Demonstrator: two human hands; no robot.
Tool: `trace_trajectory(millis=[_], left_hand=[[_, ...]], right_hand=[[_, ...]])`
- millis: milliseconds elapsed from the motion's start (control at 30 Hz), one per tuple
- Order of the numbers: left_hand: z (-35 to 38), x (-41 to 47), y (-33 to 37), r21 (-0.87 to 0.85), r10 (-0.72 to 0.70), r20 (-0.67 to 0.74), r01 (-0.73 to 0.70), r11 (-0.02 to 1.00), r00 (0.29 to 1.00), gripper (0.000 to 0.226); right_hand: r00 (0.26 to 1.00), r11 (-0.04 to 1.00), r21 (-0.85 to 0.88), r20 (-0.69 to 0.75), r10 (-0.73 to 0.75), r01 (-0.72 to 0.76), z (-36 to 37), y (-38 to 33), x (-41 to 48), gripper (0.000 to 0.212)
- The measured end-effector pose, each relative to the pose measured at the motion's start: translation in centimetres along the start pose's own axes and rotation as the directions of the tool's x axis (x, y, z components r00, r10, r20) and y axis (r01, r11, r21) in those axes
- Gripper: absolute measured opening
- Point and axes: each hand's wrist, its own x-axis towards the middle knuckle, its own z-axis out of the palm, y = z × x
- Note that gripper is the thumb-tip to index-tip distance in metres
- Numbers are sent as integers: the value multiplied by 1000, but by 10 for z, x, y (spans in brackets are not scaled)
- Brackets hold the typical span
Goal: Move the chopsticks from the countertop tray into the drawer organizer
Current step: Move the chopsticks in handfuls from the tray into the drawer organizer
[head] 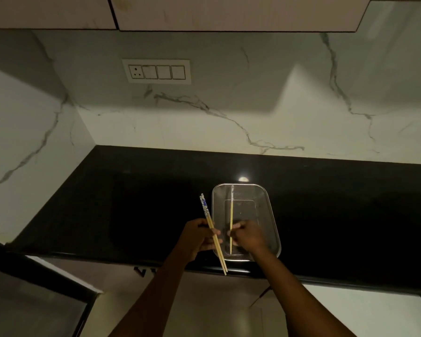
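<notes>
A metal mesh tray (270, 210) sits on the black countertop (131, 203) near its front edge. My left hand (197, 238) is just left of the tray, shut on a pair of wooden chopsticks (208, 215) with blue-patterned white tops that point away from me. My right hand (247, 235) is inside the tray, its fingers pinched on a single wooden chopstick (231, 212) that runs along the tray's length. No drawer organizer is in view.
A marble backsplash with a switch plate (156, 71) rises behind the counter, and upper cabinets (229, 13) hang overhead. A marble side wall closes the left corner. Below the counter edge are pale cabinet fronts (216, 307).
</notes>
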Motion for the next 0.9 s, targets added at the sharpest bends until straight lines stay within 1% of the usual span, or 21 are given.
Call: trace_trajectory(millis=[67, 133, 167, 267, 300, 367, 433, 533, 667, 700, 733, 800, 833, 900], left_hand=[[8, -1, 1, 22, -5, 2, 5, 1000, 1000, 19], [18, -4, 2, 32, -14, 28, 13, 999, 1000, 20], [23, -5, 2, 37, -14, 43, 12, 999, 999, 20], [42, -12, -2, 49, -12, 90, 8, 999, 996, 16], [49, -15, -4, 58, -21, 97, 16, 998, 995, 14], [62, -20, -7, 84, -51, 107, 42, 996, 993, 13], [74, -25, -12, 87, -70, 134, 58, 995, 988, 14], [89, -31, -20, 42, -76, 186, 69, 997, 980, 17], [111, -34, -33, 99, -96, 192, 78, 992, 977, 21], [117, -35, -36, 107, -101, 196, 81, 991, 976, 21], [121, -37, -39, 115, -103, 202, 81, 990, 974, 21], [130, -42, -47, 158, -116, 239, 80, 984, 964, 23], [133, -46, -52, 189, -130, 277, 78, 979, 952, 25], [143, -56, -66, 256, -175, 367, 81, 963, 914, 31]], right_hand=[[995, 997, 77, 101, -26, 18, -7, 4, -18, 7], [986, 995, 82, 154, -61, 49, -13, 10, -35, 3], [985, 996, 66, 156, -75, 65, -15, 14, -43, 5], [987, 994, 11, 111, -114, 113, -26, 27, -60, 3], [988, 992, -27, 99, -120, 123, -30, 31, -65, 7], [992, 992, -70, 76, -101, 107, -37, 39, -73, 13], [995, 991, -101, 50, -88, 93, -46, 48, -81, 14], [996, 991, -100, 40, -83, 87, -61, 59, -90, 14], [993, 986, -128, 56, -103, 109, -81, 70, -103, 9], [993, 984, -136, 38, -115, 119, -86, 74, -105, 11], [992, 984, -126, -4, -130, 128, -92, 77, -107, 14], [981, 986, -62, -109, -162, 156, -104, 86, -108, 11], [976, 985, -10, -134, -171, 172, -110, 89, -109, 17], [978, 975, 124, -117, -172, 186, -122, 97, -106, 43]])
